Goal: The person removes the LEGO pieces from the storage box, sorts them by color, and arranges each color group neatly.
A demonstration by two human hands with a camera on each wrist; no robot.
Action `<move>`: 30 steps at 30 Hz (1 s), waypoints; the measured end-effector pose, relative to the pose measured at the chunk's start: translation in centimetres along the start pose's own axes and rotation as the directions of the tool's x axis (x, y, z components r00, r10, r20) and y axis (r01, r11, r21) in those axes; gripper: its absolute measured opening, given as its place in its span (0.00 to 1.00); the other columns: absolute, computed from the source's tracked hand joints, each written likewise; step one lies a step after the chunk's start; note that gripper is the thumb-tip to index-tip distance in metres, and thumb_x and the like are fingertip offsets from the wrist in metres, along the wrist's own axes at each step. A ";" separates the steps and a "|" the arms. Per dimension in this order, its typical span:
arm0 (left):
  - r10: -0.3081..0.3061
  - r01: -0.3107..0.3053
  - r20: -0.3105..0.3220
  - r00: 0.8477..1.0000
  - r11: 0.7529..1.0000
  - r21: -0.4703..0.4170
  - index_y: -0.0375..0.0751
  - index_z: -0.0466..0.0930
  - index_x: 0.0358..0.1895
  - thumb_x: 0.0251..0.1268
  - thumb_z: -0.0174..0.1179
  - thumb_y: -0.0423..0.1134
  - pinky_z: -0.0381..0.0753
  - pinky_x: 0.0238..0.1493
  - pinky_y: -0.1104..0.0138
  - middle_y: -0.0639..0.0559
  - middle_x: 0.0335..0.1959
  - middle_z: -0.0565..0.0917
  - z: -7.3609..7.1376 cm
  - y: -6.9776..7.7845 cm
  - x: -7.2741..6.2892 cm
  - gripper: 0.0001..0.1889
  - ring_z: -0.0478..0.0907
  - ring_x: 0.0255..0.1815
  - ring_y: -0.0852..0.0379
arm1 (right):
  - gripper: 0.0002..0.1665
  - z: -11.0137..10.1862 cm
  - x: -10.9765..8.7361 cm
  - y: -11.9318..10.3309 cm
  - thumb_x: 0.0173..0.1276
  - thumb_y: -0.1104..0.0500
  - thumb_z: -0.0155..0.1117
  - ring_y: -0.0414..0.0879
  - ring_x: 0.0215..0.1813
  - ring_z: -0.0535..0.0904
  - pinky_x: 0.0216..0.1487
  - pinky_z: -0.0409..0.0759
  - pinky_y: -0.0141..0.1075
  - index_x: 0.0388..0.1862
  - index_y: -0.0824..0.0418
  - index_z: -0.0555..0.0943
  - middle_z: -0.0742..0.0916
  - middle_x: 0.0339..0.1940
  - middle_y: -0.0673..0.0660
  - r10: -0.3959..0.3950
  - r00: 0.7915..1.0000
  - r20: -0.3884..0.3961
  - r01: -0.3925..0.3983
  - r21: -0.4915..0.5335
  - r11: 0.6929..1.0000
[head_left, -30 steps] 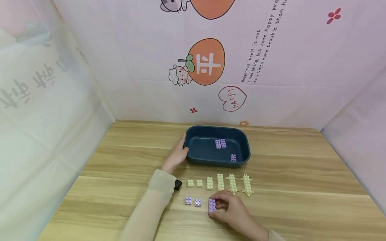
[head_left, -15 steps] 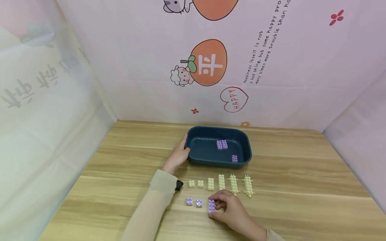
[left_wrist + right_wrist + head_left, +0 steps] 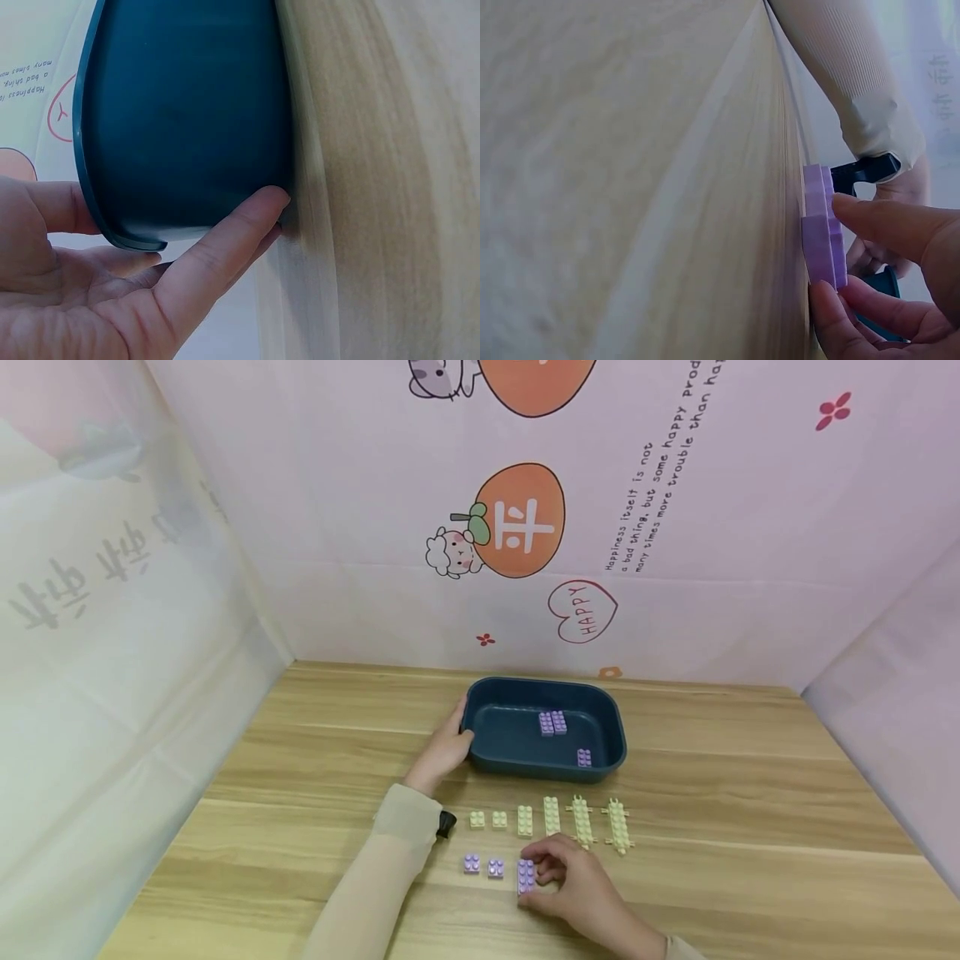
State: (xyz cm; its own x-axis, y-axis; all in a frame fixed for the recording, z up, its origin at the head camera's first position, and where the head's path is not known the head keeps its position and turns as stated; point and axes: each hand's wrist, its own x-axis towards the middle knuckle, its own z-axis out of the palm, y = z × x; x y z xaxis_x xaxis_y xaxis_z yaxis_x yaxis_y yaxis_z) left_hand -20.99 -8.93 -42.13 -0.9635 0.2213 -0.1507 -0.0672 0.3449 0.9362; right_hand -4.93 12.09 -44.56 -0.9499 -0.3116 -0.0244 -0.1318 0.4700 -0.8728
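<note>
My right hand (image 3: 573, 889) pinches a purple eight-stud building brick (image 3: 527, 877), studs up, low at the tabletop. The right wrist view shows the fingertips against the side and end of this brick (image 3: 819, 251). Left of it lie two small four-stud purple bricks, one outer (image 3: 471, 863) and one inner (image 3: 496, 867). My left hand (image 3: 442, 756) grips the left end of a dark teal tub (image 3: 495, 727). In the left wrist view, the thumb (image 3: 217, 247) presses low on the tub's outer wall (image 3: 187, 112) while other fingers reach round by the rim.
Behind the purple bricks runs a row of pale yellow bricks (image 3: 525, 821), two of them with side pegs (image 3: 618, 827). Inside the tub are two longer purple bricks (image 3: 547, 723) and a smaller one (image 3: 584, 757). A printed cloth (image 3: 360, 568) hangs behind the wooden table (image 3: 712, 777).
The right hand has shifted the eight-stud purple brick slightly left, closer to the two small purple bricks. The left hand has stayed on the tub. The head view has drifted slightly.
</note>
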 end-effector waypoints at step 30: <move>-0.004 0.004 -0.011 1.000 1.000 0.022 0.53 0.41 0.79 0.73 0.41 0.33 0.80 0.45 0.57 0.49 0.80 0.46 -0.1 0.2 0.0 0.35 0.59 0.71 0.43 | 0.23 -7.4 5.2 -2.7 0.56 0.65 0.73 0.54 0.48 0.81 0.48 0.82 0.35 0.53 0.66 0.81 0.85 0.47 0.62 -0.139 0.943 -0.304 0.123 -0.072 0.990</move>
State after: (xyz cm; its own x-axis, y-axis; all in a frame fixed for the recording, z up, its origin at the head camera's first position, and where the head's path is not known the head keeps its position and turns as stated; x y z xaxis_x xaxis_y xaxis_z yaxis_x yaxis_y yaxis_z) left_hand -21.02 -8.98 -41.91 -0.9660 0.2102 -0.1507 -0.0652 0.3660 0.9283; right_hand -11.60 15.31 -38.75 -0.9630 -0.1085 0.2466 -0.2678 0.4865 -0.8316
